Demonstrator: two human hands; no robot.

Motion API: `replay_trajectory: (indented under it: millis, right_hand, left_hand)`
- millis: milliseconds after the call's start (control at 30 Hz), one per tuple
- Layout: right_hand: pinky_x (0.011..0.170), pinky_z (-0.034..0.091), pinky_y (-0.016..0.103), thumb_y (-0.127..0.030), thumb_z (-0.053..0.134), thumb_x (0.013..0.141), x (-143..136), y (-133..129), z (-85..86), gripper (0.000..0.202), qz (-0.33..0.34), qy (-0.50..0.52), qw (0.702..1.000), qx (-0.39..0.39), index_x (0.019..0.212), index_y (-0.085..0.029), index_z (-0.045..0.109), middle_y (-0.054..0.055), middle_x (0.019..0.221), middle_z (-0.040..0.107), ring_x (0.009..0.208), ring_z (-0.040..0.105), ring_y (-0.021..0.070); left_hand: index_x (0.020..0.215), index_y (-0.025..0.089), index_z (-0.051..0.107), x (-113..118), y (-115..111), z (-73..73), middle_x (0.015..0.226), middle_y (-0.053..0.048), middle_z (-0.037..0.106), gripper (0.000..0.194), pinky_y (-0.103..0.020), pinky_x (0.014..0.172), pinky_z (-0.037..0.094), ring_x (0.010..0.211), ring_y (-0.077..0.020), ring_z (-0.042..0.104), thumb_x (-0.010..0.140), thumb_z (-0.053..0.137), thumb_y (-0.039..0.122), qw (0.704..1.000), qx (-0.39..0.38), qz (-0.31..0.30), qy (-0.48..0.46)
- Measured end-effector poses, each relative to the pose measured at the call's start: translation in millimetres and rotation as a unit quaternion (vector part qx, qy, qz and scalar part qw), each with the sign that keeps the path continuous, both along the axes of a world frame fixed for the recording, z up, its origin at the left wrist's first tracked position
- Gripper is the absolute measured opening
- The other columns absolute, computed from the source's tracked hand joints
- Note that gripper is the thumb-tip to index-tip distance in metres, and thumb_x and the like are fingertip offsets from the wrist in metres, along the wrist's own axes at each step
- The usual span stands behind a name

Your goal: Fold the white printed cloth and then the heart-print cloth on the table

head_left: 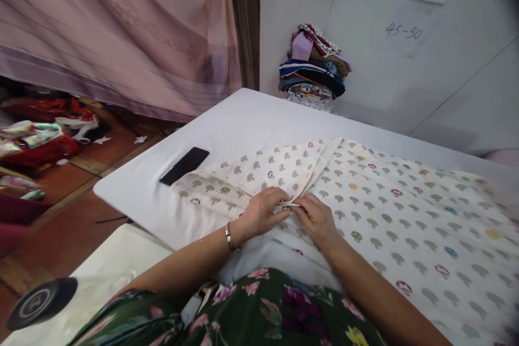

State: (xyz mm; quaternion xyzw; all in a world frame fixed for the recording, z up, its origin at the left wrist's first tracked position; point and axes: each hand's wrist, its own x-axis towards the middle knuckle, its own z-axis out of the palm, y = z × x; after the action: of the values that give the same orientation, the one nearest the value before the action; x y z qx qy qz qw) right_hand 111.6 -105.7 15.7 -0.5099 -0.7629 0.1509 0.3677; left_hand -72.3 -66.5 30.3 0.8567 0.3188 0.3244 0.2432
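Observation:
A white cloth (365, 205) printed with small mushrooms lies spread over the white table, rumpled and partly folded near its middle. My left hand (265, 212) pinches a gathered edge of it between thumb and fingers. Right beside it, my right hand (317, 218) grips the same edge, the fingertips of both hands almost touching. From there a folded seam runs up and right to the cloth's far edge. The cloth's left part tapers toward a black phone (185, 165) lying flat on the table.
Beyond the white table (133, 173) a stack of folded clothes (312, 73) stands against the wall. A pink curtain (162, 27) hangs at the back left. A round dark object (42, 303) sits at the lower left, and a red box (52, 151) is on the floor.

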Motion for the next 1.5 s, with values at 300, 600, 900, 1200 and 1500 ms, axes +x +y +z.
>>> replay_trajectory:
  millis: [300,600,900,1200,1500]
  right_hand:
    - [0.065,0.043,0.026,-0.034,0.044,0.09,0,-1,-1.4,0.024,0.0,-0.017,1.0,0.003,0.095,-0.022,0.064,0.004,0.076,0.056,0.074,0.055,0.0161]
    - [0.072,0.048,0.029,-0.033,0.047,0.089,4,3,-7.4,0.041,0.024,0.018,0.999,-0.02,0.129,-0.024,0.047,0.004,0.088,0.063,0.077,0.059,0.0168]
    - [0.075,0.048,0.031,-0.03,0.045,0.088,14,11,-4.7,0.034,-0.02,0.007,0.997,-0.072,0.121,-0.025,0.054,0.002,0.09,0.068,0.08,0.062,0.0179]
    - [0.062,0.041,0.025,-0.03,0.044,0.089,13,18,19.6,0.019,-0.026,-0.072,0.995,-0.063,0.095,-0.024,0.061,-0.001,0.079,0.066,0.068,0.059,0.0149]
    - [0.058,0.036,0.022,-0.023,0.046,0.085,-2,21,26.4,0.013,-0.038,-0.058,0.995,-0.069,0.088,-0.023,0.059,-0.003,0.067,0.062,0.062,0.056,0.0133]
  left_hand:
    - [0.093,0.018,0.054,-1,3,-7.3,0.087,-0.006,0.06,0.015,-0.032,0.076,0.046,0.085,-0.0171,0.056,0.089,0.044,0.029,0.997,0.056,-0.008,0.054]
    - [0.092,0.018,0.054,-2,2,-6.3,0.087,-0.006,0.06,0.013,-0.03,0.075,0.045,0.082,-0.0162,0.055,0.084,0.044,0.015,0.995,0.092,-0.009,0.04]
    - [0.096,0.018,0.055,-10,4,-1.1,0.09,-0.006,0.061,0.018,-0.032,0.076,0.045,0.085,-0.0163,0.054,0.082,0.045,0.012,0.995,0.103,-0.012,0.006]
    - [0.091,0.019,0.052,-14,6,2.4,0.09,-0.004,0.058,0.02,-0.032,0.077,0.044,0.086,-0.0166,0.053,0.077,0.045,0.007,0.995,0.073,0.056,-0.031]
    - [0.108,0.017,0.052,-16,5,3.7,0.101,-0.006,0.061,0.036,-0.035,0.084,0.042,0.095,-0.0194,0.054,0.076,0.044,0.003,0.979,0.159,0.107,0.064]
